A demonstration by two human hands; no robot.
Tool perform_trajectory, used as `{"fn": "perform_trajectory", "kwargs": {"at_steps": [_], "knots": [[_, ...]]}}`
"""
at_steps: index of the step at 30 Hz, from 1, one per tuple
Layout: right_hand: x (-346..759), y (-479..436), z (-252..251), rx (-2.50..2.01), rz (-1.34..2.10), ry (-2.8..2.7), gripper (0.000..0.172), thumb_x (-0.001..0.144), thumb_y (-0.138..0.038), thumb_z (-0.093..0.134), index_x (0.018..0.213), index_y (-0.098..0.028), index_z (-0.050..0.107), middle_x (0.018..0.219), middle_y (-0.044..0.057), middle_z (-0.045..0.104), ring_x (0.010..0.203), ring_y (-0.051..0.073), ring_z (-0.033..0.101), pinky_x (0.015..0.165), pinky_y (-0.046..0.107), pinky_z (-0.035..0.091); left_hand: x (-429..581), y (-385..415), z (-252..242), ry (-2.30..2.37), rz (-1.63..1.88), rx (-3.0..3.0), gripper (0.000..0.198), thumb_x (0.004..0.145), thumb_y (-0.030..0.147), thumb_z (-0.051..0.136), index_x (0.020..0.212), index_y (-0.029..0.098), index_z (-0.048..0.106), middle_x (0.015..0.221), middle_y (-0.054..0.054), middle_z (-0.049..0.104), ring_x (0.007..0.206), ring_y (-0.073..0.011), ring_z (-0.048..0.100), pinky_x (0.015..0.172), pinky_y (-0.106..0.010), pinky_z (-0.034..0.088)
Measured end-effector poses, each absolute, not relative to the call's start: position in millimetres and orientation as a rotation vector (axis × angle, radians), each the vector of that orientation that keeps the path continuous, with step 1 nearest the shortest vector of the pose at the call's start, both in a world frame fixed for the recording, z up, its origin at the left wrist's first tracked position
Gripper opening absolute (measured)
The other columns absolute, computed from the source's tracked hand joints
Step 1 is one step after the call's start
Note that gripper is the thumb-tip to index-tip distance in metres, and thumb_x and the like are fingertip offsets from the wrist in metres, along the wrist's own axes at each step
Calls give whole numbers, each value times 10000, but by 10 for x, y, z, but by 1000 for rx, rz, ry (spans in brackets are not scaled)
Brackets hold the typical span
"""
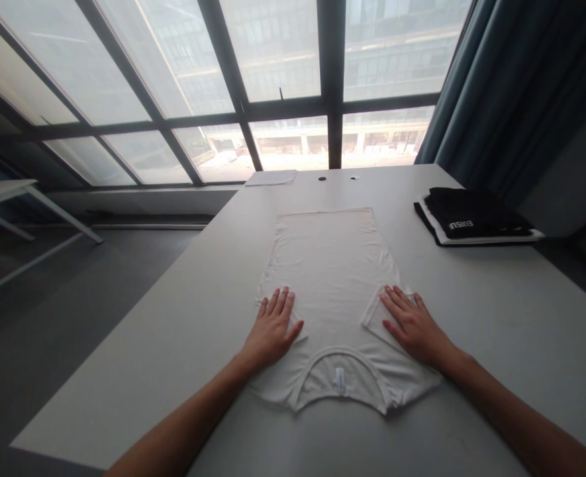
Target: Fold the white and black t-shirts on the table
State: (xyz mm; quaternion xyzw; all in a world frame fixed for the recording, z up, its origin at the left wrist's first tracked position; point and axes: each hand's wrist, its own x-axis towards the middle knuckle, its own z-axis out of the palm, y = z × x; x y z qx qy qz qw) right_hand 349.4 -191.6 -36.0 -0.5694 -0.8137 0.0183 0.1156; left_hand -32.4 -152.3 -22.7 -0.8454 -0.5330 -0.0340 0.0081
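A white T-shirt (pixel 332 271) lies flat on the grey table (pixel 496 318), its neck opening and label toward me and its hem far. Both sleeves are folded inward over the body. My left hand (pixel 273 326) rests flat on the folded left sleeve, fingers stretched out and slightly apart. My right hand (pixel 412 324) lies flat on the folded right sleeve, fingers likewise stretched forward. Neither hand grips the cloth.
A stack of folded dark and white garments (pixel 474 216) sits at the table's far right. A sheet of paper (pixel 271 177) and two small round holes (pixel 322 178) lie at the far edge by the window. A dark curtain (pixel 516 93) hangs at right.
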Motion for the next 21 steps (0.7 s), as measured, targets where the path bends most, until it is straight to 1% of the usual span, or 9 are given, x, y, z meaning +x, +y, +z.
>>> {"fn": "perform_trajectory", "kwargs": {"at_steps": [5,14,21], "knots": [[3497,-1914,-366,-1662,53,-2383,589,1022,-409,355,1579,-224,298,1629,118,292,1509,292,246,1173,628,218,-333,-1524,-243,-1649,-142,-2637,717,1017,555,356,1596,146,250,1654,-132,194,1537,-300,127,1222,-530,163],[3492,-1913,-346,-1689,74,-2388,579,1023,-413,351,1567,-218,322,1634,109,281,1515,279,231,1180,618,210,-341,-1522,-247,-1652,-131,-2641,721,1019,560,348,1588,126,265,1653,-140,194,1535,-308,132,1220,-532,161],[3485,-1917,-337,-1675,64,-2381,588,1017,-403,364,1576,-227,305,1626,111,301,1507,286,252,1174,634,217,-351,-1517,-264,-1640,-145,-2642,718,1020,564,341,1592,138,256,1654,-134,200,1535,-303,137,1220,-529,164]]}}
